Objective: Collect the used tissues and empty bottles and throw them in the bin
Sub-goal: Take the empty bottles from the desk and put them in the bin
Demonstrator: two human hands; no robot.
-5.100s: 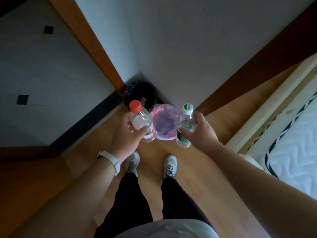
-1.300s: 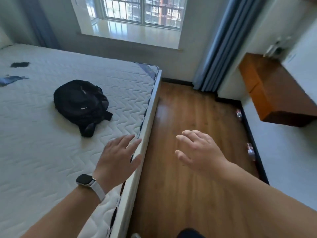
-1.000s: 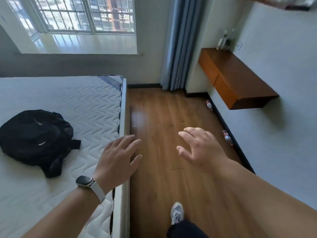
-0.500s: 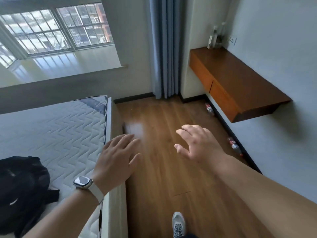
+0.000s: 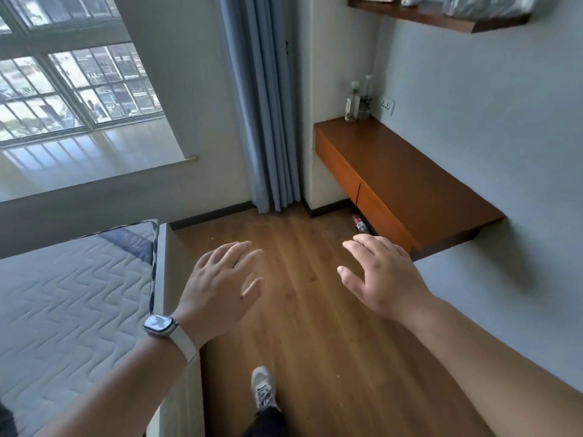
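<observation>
Both hands hover empty in front of me over the wooden floor. My left hand (image 5: 220, 287), with a watch on its wrist, has its fingers spread, palm down. My right hand (image 5: 383, 277) is also spread and holds nothing. A clear bottle with a red label (image 5: 359, 223) lies on the floor beside the skirting under the wall-mounted desk, just beyond my right fingertips in the picture. Two more bottles (image 5: 359, 97) stand upright at the far corner of the desk. No bin and no tissues are in view.
A bed with a bare quilted mattress (image 5: 72, 298) fills the left side, its frame edge beside my left wrist. The wooden desk (image 5: 410, 181) juts from the right wall, with a shelf (image 5: 441, 14) above. Blue curtains (image 5: 265, 121) and a window lie ahead.
The two bottles held over the bin earlier are gone from my hands. I have turned and walked along the bed towards the desk; the black backpack has slid out of view.
</observation>
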